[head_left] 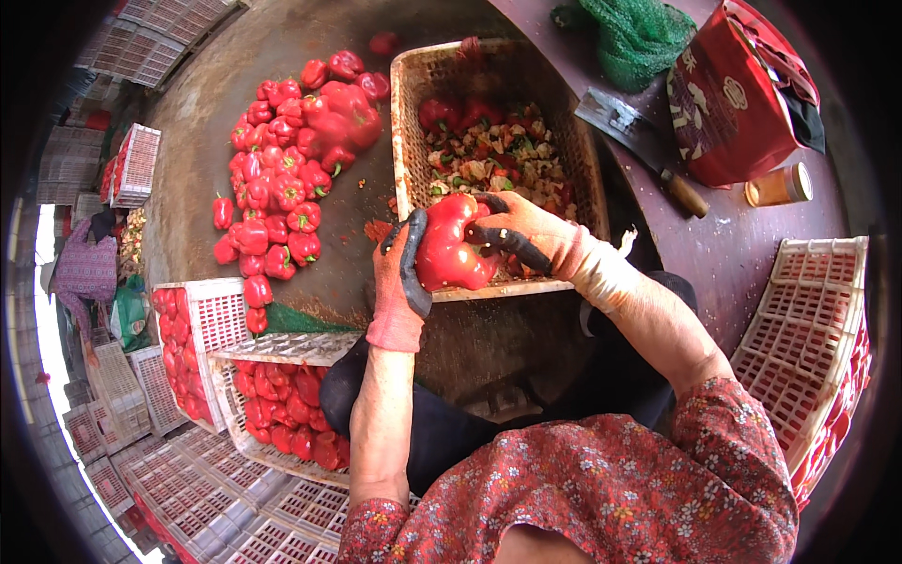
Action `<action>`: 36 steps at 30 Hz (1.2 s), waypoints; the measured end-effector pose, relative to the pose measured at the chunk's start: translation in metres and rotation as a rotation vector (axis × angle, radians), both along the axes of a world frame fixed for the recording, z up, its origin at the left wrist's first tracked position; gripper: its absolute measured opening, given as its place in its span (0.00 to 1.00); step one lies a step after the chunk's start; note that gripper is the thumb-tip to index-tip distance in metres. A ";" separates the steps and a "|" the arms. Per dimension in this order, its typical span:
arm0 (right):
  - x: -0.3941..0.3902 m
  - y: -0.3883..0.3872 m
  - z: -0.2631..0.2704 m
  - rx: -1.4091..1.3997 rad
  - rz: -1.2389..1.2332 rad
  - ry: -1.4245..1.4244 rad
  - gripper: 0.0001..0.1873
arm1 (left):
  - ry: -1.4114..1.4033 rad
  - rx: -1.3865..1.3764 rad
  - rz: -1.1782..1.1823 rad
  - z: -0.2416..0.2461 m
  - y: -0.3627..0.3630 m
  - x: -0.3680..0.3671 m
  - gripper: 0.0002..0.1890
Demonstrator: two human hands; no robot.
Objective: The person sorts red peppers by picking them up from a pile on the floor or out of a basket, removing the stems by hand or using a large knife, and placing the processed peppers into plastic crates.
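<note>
Between my two gloved hands is a large red bell pepper (454,243), held over the near-left part of a stained plastic crate (400,155). My left hand (402,271), in an orange glove with dark rubber coating, clasps the pepper's left side. On its right side, my right hand (521,229) presses with dark-coated fingers; the fingertips are partly hidden at the pepper's top and side. Pale seeds cling to both gloves. In the crate lie pepper cores and seed scraps (486,158), with some red pepper pieces towards its far end.
A heap of whole red peppers (282,176) lies on the surface to the left. Crates of peppers (296,402) stand at lower left, another crate (796,345) at right. A cleaver (634,134), a jar (779,185) and a red bag (740,99) rest on the right tabletop. Another person (88,261) is at far left.
</note>
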State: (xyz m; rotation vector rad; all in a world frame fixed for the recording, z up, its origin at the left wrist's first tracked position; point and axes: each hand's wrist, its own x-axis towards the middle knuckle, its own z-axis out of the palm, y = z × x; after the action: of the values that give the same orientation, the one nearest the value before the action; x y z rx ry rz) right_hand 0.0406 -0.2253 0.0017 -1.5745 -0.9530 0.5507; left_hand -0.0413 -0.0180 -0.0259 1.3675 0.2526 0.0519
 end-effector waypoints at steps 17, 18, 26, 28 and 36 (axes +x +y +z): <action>0.017 0.007 -0.007 -0.101 -0.334 0.585 0.26 | -0.072 -0.858 -0.064 0.007 0.013 0.021 0.18; 0.003 0.008 -0.004 0.059 -0.185 0.937 0.24 | -0.069 -0.778 0.040 0.017 0.006 0.019 0.18; 0.006 0.016 0.005 -0.019 -0.353 0.419 0.25 | 0.186 -0.742 -0.103 0.015 -0.016 0.026 0.31; 0.004 0.014 0.005 -0.159 -0.450 0.036 0.22 | 0.245 -0.641 -0.088 0.009 -0.019 0.023 0.27; 0.024 -0.004 0.013 -0.127 -0.282 0.206 0.17 | 0.311 -0.699 -0.181 0.011 -0.018 0.015 0.24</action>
State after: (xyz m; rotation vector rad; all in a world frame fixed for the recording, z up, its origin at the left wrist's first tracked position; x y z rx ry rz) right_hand 0.0649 -0.2292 0.0145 -1.6938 -0.5381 0.5689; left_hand -0.0266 -0.0362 -0.0144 0.6899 0.3635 -0.3727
